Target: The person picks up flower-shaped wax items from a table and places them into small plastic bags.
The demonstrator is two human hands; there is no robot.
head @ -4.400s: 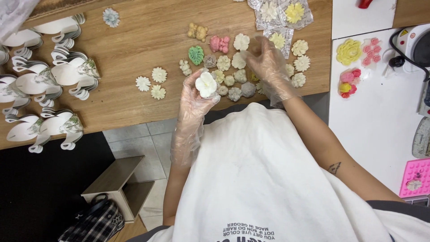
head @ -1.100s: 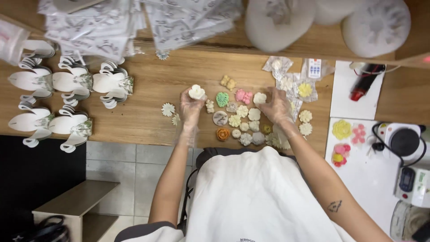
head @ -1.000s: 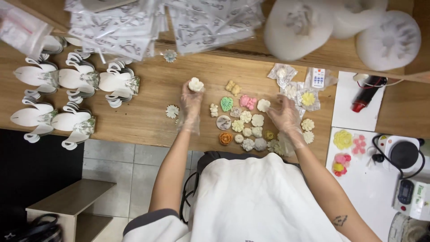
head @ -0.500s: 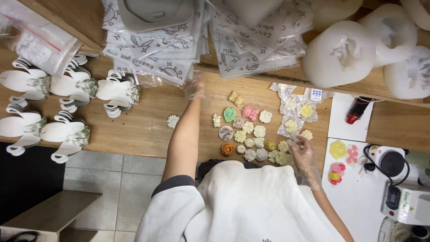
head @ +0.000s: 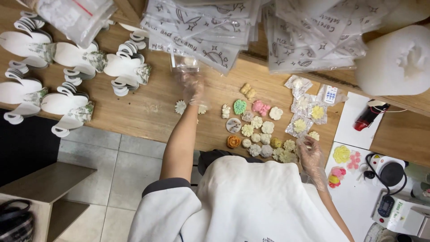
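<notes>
Head view
Left hand: the gloved left hand (head: 191, 85) reaches far across the wooden counter (head: 148, 107), fingers pinching a small clear bag (head: 184, 62).
Right hand: the gloved right hand (head: 310, 152) rests loosely curled beside the flower-shaped pieces (head: 257, 130).
Surface: white paper holders (head: 67, 71) lie left, printed bag stacks (head: 251, 27) at the back.
Room: grey tiled floor (head: 121, 175) below.

Two stacks of clear printed bags (head: 201, 27) lie overlapping along the far edge of the wooden counter, with black lettering and star marks on them. At the far left sits a clear plastic bag (head: 74, 15) bearing a red stripe. The left hand (head: 191, 85) lifts a small clear pouch (head: 184, 62) just below the stacks. Right of the loose moulded pieces, several small sealed packets (head: 309, 112) each hold a yellow or white flower shape. At the near right, a small digital scale (head: 386, 207) shows a dark screen.
</notes>
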